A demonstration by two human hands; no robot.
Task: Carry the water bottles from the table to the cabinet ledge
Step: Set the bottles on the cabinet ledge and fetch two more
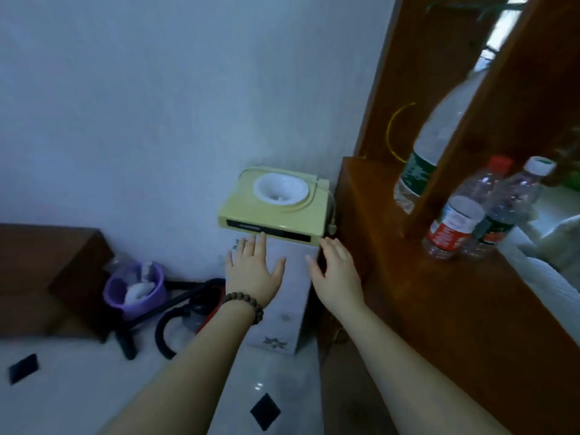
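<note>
Two small clear water bottles stand upright on the brown wooden cabinet ledge (439, 296) at the right: one with a red cap and red label (455, 221), one with a white cap and dark green label (508, 208). A large clear bottle with a green label (433, 146) stands further back on the ledge, partly hidden by a wooden post. My left hand (254, 271), with a bead bracelet on its wrist, and my right hand (335, 271) are stretched out empty, fingers straight, in front of the water dispenser, left of the ledge.
A pale yellow and white water dispenser (276, 202) without a jug stands against the wall. A purple bin (135, 290) and black tubing (175, 312) lie on the tiled floor at left, beside a dark wooden piece of furniture (47, 277). The wooden post (489, 114) rises from the ledge.
</note>
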